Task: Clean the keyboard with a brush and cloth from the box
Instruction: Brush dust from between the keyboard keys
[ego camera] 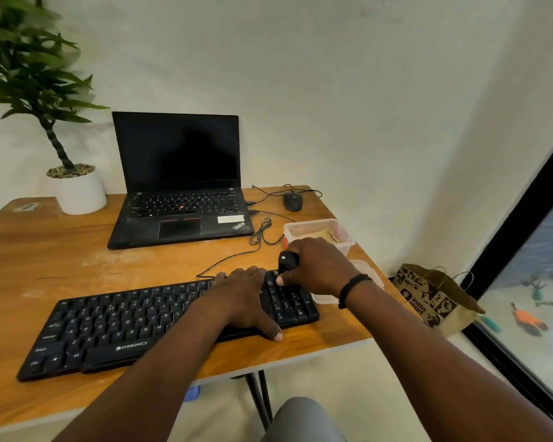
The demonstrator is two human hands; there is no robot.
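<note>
Held flat by the left hand (246, 298), spread on its right-centre keys, the keyboard (134, 327) at the table's (45, 250) near edge should be swept with short light strokes of the brush (287, 262), gripped by the right hand (316, 266) over the far-right keys.

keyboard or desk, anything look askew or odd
The keyboard lies skewed, its left end at the desk's front edge. The box's lid lies beside it under the right wrist. Nothing spilled or damaged.
</note>
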